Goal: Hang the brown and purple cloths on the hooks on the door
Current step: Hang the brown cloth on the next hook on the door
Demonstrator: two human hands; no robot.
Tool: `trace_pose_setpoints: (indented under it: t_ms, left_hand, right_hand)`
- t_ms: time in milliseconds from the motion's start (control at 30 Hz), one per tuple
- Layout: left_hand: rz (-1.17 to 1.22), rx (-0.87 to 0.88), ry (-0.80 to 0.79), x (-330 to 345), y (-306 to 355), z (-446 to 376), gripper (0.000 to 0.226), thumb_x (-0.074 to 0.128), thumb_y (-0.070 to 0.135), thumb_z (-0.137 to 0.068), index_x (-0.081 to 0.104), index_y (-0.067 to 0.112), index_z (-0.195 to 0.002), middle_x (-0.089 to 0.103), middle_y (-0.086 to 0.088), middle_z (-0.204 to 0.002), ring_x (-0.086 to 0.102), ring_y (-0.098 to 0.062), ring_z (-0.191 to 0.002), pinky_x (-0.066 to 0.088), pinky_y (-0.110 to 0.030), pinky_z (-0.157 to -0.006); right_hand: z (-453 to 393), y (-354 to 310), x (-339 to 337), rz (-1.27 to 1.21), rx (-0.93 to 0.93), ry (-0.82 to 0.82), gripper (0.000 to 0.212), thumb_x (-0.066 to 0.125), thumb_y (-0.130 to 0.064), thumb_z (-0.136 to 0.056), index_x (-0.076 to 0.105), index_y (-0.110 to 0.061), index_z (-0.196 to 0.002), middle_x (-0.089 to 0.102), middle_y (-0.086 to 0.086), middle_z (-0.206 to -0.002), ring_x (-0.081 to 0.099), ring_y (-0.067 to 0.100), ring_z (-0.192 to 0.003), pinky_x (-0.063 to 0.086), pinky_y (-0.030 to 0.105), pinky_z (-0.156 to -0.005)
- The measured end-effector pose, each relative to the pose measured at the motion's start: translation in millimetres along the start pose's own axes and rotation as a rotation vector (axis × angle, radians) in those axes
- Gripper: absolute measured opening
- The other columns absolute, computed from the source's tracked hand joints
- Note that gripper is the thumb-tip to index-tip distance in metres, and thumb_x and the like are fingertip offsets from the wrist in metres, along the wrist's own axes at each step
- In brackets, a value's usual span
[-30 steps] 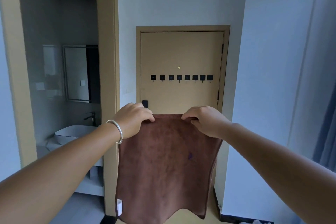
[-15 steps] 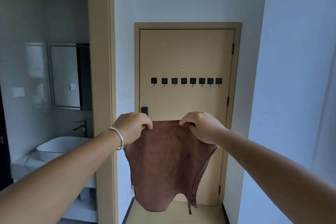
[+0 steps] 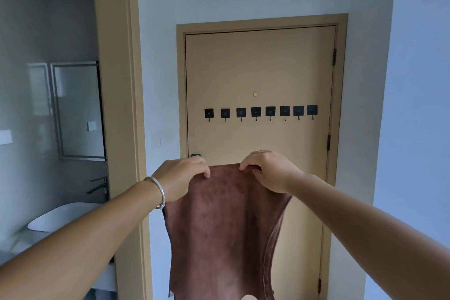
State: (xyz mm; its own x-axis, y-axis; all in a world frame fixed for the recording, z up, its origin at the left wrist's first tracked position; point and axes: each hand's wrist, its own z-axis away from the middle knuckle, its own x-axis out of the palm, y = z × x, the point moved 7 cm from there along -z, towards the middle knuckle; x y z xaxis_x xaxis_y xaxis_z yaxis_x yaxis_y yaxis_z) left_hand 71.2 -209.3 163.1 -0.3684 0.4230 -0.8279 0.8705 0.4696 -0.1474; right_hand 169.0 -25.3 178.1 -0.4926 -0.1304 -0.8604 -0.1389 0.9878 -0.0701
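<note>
A brown cloth [image 3: 224, 226] hangs in front of me, held by its top edge. My left hand [image 3: 181, 179], with a silver bangle on the wrist, grips the upper left corner. My right hand [image 3: 269, 170] pinches the top edge a little to the right. Ahead stands the tan door [image 3: 258, 68] with a row of several black square hooks [image 3: 260, 112] across its middle, all bare, above and beyond my hands. No purple cloth is in view.
A tan door frame post [image 3: 117, 105] stands on the left, with a bathroom beyond it holding a mirror [image 3: 78, 109], a tap and a white basin [image 3: 56, 219]. A pale wall [image 3: 418, 129] closes the right side. The door's dark handle [image 3: 195, 155] peeks above my left hand.
The door and its hooks have grown larger and nearer in view. The cloth hangs narrower, its sides folding inward, and my two hands have stayed on its top edge.
</note>
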Motion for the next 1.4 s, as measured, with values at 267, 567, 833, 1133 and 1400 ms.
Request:
trace_pose_setpoints:
  t_ms: [267, 567, 833, 1133, 1400]
  left_hand:
    - [-0.023, -0.015, -0.012, 61, -48, -97, 0.06, 0.041, -0.011, -0.081, 0.058, 0.039, -0.108, 0.058, 0.023, -0.111, 0.055, -0.009, -0.097, 0.045, -0.03, -0.083]
    - [-0.015, -0.053, -0.001, 129, -110, -178, 0.057, 0.041, -0.009, -0.081, 0.061, 0.038, -0.105, 0.059, 0.021, -0.106, 0.054, -0.009, -0.088, 0.046, -0.029, -0.078]
    - [0.062, -0.096, 0.047, 197, -208, -254, 0.048, 0.039, -0.005, -0.079, 0.065, 0.032, -0.096, 0.06, 0.018, -0.097, 0.052, -0.01, -0.082, 0.039, -0.022, -0.071]
    - [0.234, -0.125, 0.085, 244, -330, -326, 0.021, 0.045, 0.011, -0.08, 0.061, 0.024, -0.078, 0.058, 0.014, -0.083, 0.053, -0.005, -0.078, 0.046, -0.025, -0.072]
    - [0.187, -0.164, -0.003, 294, -418, -383, 0.028, 0.044, 0.013, -0.096, 0.067, 0.028, -0.098, 0.053, 0.011, -0.096, 0.054, -0.014, -0.088, 0.044, -0.028, -0.082]
  right_hand:
    - [-80, 90, 35, -0.011, 0.0, -0.008, 0.044, 0.043, -0.003, -0.089, 0.064, -0.034, -0.111, 0.056, -0.015, -0.11, 0.042, 0.004, -0.099, 0.033, 0.019, -0.078]
    - [-159, 163, 84, -0.019, 0.029, 0.045, 0.044, 0.043, -0.001, -0.089, 0.067, -0.031, -0.112, 0.058, -0.015, -0.108, 0.047, 0.007, -0.102, 0.035, 0.019, -0.086]
    - [-273, 219, 147, 0.001, 0.024, 0.029, 0.046, 0.04, 0.002, -0.09, 0.067, -0.029, -0.111, 0.063, -0.007, -0.119, 0.056, 0.016, -0.11, 0.047, 0.032, -0.094]
    - [-416, 258, 208, -0.022, 0.001, 0.064, 0.041, 0.042, 0.002, -0.091, 0.068, -0.024, -0.107, 0.064, -0.006, -0.114, 0.057, 0.015, -0.105, 0.044, 0.024, -0.091]
    - [-506, 299, 259, -0.035, -0.004, 0.119, 0.042, 0.041, 0.005, -0.094, 0.069, -0.023, -0.107, 0.063, -0.005, -0.115, 0.056, 0.015, -0.106, 0.039, 0.016, -0.088]
